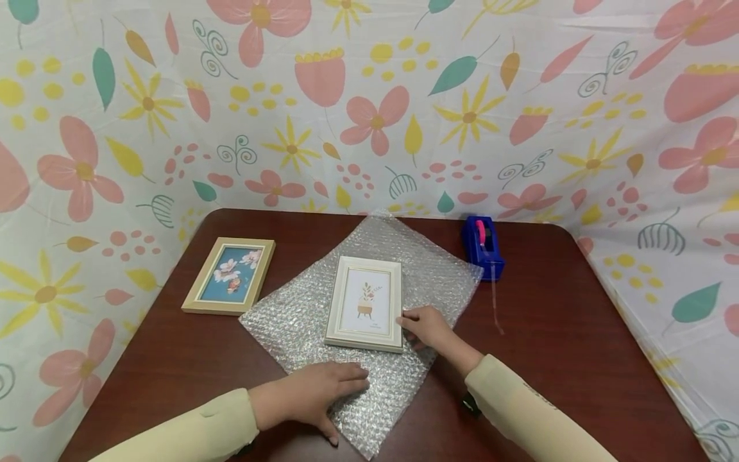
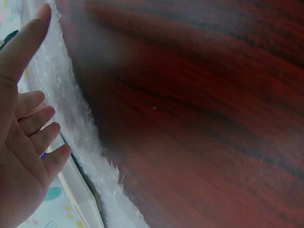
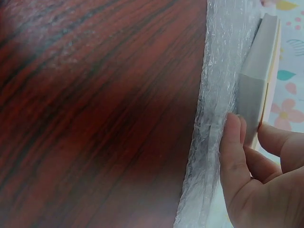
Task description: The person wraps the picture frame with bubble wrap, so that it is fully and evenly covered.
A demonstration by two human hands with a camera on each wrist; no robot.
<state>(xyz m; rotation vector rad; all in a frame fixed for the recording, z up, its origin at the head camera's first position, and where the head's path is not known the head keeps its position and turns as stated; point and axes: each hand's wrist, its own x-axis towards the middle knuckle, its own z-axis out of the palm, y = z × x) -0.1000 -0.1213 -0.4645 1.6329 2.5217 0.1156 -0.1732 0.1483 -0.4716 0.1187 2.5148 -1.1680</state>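
A white picture frame (image 1: 370, 305) with a plant print lies face up on a sheet of bubble wrap (image 1: 306, 301), which is turned cornerwise on the table. My right hand (image 1: 428, 328) pinches the frame's right edge near its lower corner. In the right wrist view, the thumb (image 3: 275, 140) is on the frame's edge and the other fingers are at its side. My left hand (image 1: 317, 393) is spread over the near part of the bubble wrap, fingers extended and holding nothing. Whether it touches the wrap I cannot tell.
On the left of the dark wooden table (image 1: 173, 378) lies a light-wood picture frame (image 1: 231, 276) with a blossom picture. A blue tape dispenser (image 1: 484, 249) stands at the back right, a strip of tape hanging from it. Patterned cloth (image 1: 369, 102) surrounds the table's back and sides.
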